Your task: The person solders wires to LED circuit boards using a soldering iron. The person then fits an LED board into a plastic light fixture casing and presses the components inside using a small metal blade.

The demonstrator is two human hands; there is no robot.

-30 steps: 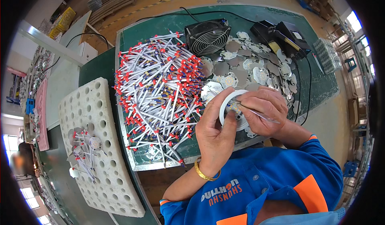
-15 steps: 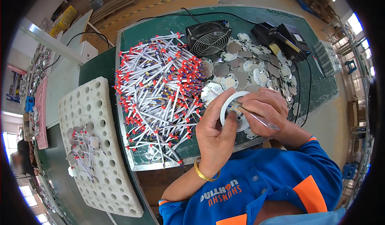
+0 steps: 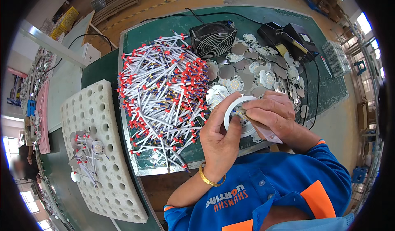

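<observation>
My left hand [image 3: 220,136] grips a round white lamp housing [image 3: 228,110] from its left side. The thumb reaches over the rim onto a small LED board [image 3: 239,113] inside. My right hand [image 3: 275,112] is closed at the housing's right side, its fingertips over the opening. A flat, pale, shiny strip [image 3: 270,135] sticks out below that hand's fingers; its kind is unclear, and the fingers cover its upper end. Loose LED boards [image 3: 235,84] lie on the green table just beyond both hands.
A big heap of white wire sleeves with red ends [image 3: 164,95] covers the table's left part. Behind stand a black fan [image 3: 213,39] and a black device [image 3: 298,41] with cables. Further left lies a holed foam board [image 3: 103,173] bearing some boards and wires.
The pale strip under my right hand has turned, and more of its flat face shows. The right fingers have shifted slightly; the housing stays nearly in place.
</observation>
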